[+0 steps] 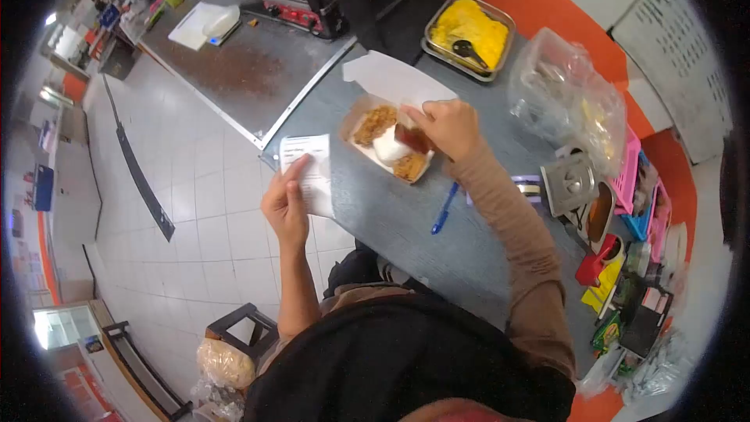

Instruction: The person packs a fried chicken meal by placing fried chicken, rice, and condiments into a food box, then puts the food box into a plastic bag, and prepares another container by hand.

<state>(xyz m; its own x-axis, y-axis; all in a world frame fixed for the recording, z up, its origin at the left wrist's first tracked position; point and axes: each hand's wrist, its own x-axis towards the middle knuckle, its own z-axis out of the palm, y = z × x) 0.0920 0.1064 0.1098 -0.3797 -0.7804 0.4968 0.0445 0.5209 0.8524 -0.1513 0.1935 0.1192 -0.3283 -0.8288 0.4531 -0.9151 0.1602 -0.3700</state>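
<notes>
An opened paper food box [349, 126] lies on the grey table with its white lid [394, 82] folded back. Inside it are browned, breaded pieces of food [376, 125] and a white mound [386, 144] that looks like rice. My right hand [451, 126] pinches a small packet of reddish-brown sauce [412, 139] over the box's right side. Printed paper, a receipt [316, 180], is held in my left hand [287, 203] at the table's left edge, thumb and fingers on its face. A blue pen [445, 209] lies below my right hand.
Farther back stands a tray [509, 22] of yellow food with a black spoon [467, 50]. Clear plastic bags [566, 82], a metal container with lid [571, 180] and coloured baskets [627, 176] crowd the right. A second counter [258, 62] adjoins at the upper left.
</notes>
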